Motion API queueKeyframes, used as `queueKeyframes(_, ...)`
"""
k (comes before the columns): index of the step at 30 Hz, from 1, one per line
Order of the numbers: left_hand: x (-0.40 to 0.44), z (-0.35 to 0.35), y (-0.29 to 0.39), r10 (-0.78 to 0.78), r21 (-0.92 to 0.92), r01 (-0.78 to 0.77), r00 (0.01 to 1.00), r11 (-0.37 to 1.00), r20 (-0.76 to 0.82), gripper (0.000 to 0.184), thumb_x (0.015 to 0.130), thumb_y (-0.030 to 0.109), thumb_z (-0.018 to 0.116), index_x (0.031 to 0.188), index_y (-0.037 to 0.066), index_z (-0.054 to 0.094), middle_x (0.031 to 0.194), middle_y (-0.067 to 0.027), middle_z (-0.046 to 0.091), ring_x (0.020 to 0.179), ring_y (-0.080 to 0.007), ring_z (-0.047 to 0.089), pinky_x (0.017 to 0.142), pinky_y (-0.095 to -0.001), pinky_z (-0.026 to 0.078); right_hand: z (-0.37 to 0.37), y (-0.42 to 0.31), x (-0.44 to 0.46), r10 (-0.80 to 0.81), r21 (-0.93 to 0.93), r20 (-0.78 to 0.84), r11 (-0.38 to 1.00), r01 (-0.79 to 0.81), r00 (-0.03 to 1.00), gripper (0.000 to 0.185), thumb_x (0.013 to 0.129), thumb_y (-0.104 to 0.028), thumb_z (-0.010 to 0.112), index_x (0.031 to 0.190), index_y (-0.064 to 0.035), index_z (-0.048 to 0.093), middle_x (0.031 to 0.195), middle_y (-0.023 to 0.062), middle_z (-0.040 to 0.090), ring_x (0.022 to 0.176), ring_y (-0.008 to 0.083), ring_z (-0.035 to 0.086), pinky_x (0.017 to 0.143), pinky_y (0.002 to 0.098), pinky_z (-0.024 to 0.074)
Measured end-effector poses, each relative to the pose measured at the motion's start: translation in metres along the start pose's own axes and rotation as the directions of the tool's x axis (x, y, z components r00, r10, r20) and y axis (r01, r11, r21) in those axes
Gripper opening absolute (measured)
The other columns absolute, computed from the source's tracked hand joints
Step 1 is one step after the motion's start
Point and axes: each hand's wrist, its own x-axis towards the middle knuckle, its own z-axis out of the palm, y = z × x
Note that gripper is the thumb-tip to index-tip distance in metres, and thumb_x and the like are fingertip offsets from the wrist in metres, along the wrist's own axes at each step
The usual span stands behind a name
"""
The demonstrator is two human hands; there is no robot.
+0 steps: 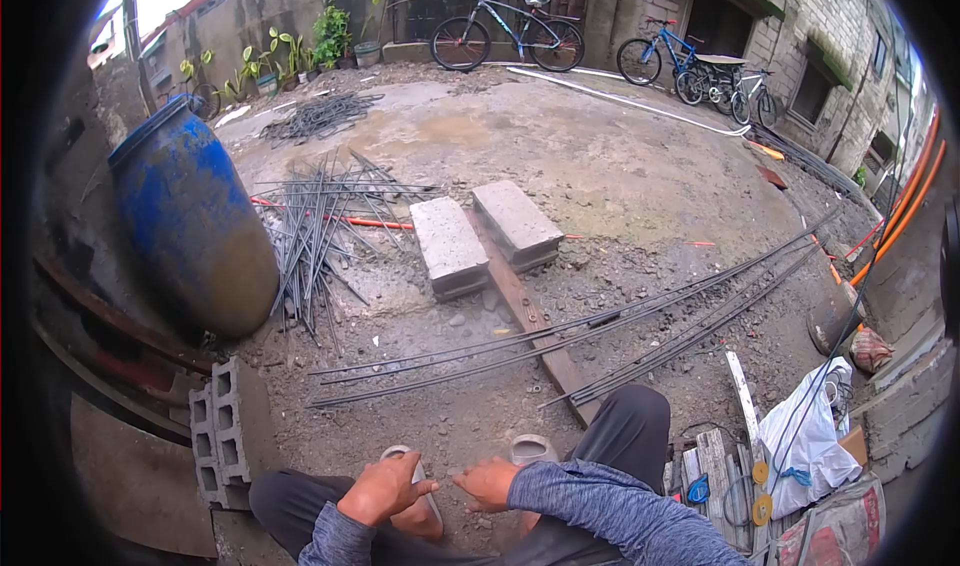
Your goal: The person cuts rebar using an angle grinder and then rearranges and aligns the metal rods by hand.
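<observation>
Knees bent and apart, you hold both hands low over the muddy ground — your left hand (pixel 380 488) loosely curled with the thumb toward the right, your right hand (pixel 487 484) half-closed opposite it, a narrow gap between them; whether either grips anything small, you cannot tell from this view. A pair of sandals (pixel 530 450) shows just beyond your fingers. To your right lie weathered wood strips (pixel 712 476) and a white sack (pixel 812 426); to your left, a hollow block (pixel 228 434) stands with its openings facing outward. Ahead of you, long thin steel rods (pixel 660 301) stretch across a wooden plank (pixel 522 311), which runs away from near your right knee and passes between two concrete blocks (pixel 447 241) at its far end. Beyond the rods, to the left, a tangled heap of shorter bars (pixel 318 226) spreads beside a mud-stained blue barrel (pixel 195 211) — and at the back of the yard, bicycles (pixel 510 31) stand along the walls
</observation>
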Motion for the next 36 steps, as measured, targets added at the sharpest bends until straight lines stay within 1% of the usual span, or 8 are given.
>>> queueKeyframes(9, 0.0004, 0.0009, -0.0006, -0.006, 0.005, 0.006, 1.0, 1.0, 0.004, 0.06, 0.092, 0.053, 0.062, 0.121, 0.001, 0.055, 0.114, -0.024, 0.066, 0.107, -0.0445, 0.063, 0.083, -0.057, 0.051, -0.0014, -0.0007, -0.0016, -0.001, -0.013, -0.008, 1.0, 0.001, 1.0, 0.069, 0.085, -0.049, 0.072, 0.137, -0.0098, 0.05, 0.124, 0.0187, 0.064, 0.118, 0.0381, 0.061, 0.098, 0.0557, 0.0461)
queueKeyframes(12, -0.0002, -0.0004, 0.0007, -0.008, 0.001, 0.008, 1.0, 1.0, 0.004, 0.06, 0.092, 0.053, 0.062, 0.12, 0.001, 0.055, 0.114, -0.0244, 0.066, 0.106, -0.0449, 0.064, 0.083, -0.0571, 0.051, -0.0025, -0.0005, -0.0053, -0.04, -0.047, -0.049, 0.998, 0.038, 0.998, 0.063, 0.088, -0.048, 0.069, 0.133, -0.0065, 0.051, 0.119, 0.0192, 0.064, 0.111, 0.0388, 0.064, 0.09, 0.0527, 0.05)
queueKeyframes(14, -0.0004, 0.0002, -0.0004, -0.004, 0.001, 0.004, 1.0, 1.0, -0.002, 0.06, 0.092, 0.052, 0.062, 0.12, 0.001, 0.055, 0.114, -0.0246, 0.066, 0.105, -0.0451, 0.064, 0.083, -0.0571, 0.051, -0.002, -0.0002, -0.0055, -0.044, -0.04, -0.052, 0.998, 0.042, 0.998, 0.063, 0.088, -0.047, 0.069, 0.133, -0.0066, 0.051, 0.119, 0.0191, 0.064, 0.112, 0.0387, 0.063, 0.091, 0.0528, 0.0498)
queueKeyframes(17, -0.0012, -0.002, 0.0018, 0.034, 0.012, -0.033, 0.999, 0.999, -0.04, 0.058, 0.091, 0.047, 0.065, 0.121, -0.002, 0.056, 0.105, -0.0274, 0.067, 0.099, -0.0462, 0.064, 0.083, -0.0511, 0.052, -0.001, 0.0004, -0.0045, -0.044, -0.035, -0.05, 0.998, 0.043, 0.998, 0.063, 0.089, -0.047, 0.069, 0.133, -0.0068, 0.051, 0.119, 0.0189, 0.064, 0.112, 0.0387, 0.063, 0.091, 0.0528, 0.0496)
queueKeyframes(20, -0.0005, -0.0009, 0.0001, 0.009, 0.004, -0.009, 1.0, 1.0, -0.007, 0.06, 0.092, 0.052, 0.062, 0.122, 0.0, 0.055, 0.114, -0.0244, 0.066, 0.105, -0.0451, 0.064, 0.084, -0.0558, 0.051, 0.0001, 0.0007, -0.0031, -0.042, -0.038, -0.045, 0.998, 0.04, 0.998, 0.063, 0.089, -0.048, 0.069, 0.133, -0.0069, 0.051, 0.12, 0.0188, 0.063, 0.113, 0.0385, 0.062, 0.091, 0.0528, 0.0495)
queueKeyframes(26, 0.0003, 0.0001, -0.001, -0.004, 0.008, 0.004, 1.0, 1.0, 0.011, 0.06, 0.092, 0.052, 0.062, 0.121, 0.0, 0.055, 0.113, -0.0245, 0.066, 0.106, -0.045, 0.063, 0.084, -0.0555, 0.051, -0.0004, 0.0001, -0.0026, -0.03, -0.044, -0.028, 0.999, 0.028, 0.999, 0.064, 0.089, -0.049, 0.069, 0.134, -0.007, 0.05, 0.122, 0.0188, 0.063, 0.114, 0.0384, 0.062, 0.093, 0.0526, 0.0492)
queueKeyframes(36, 0.0001, 0.0034, -0.0039, 0.029, 0.014, -0.029, 0.999, 0.999, -0.033, 0.059, 0.092, 0.052, 0.062, 0.12, 0.001, 0.055, 0.111, -0.0242, 0.066, 0.104, -0.0445, 0.064, 0.082, -0.0549, 0.052, -0.004, -0.0009, -0.0042, -0.018, -0.027, -0.008, 0.999, 0.018, 1.0, 0.065, 0.089, -0.048, 0.069, 0.136, -0.0071, 0.049, 0.123, 0.0198, 0.063, 0.115, 0.0387, 0.062, 0.094, 0.0517, 0.0486)
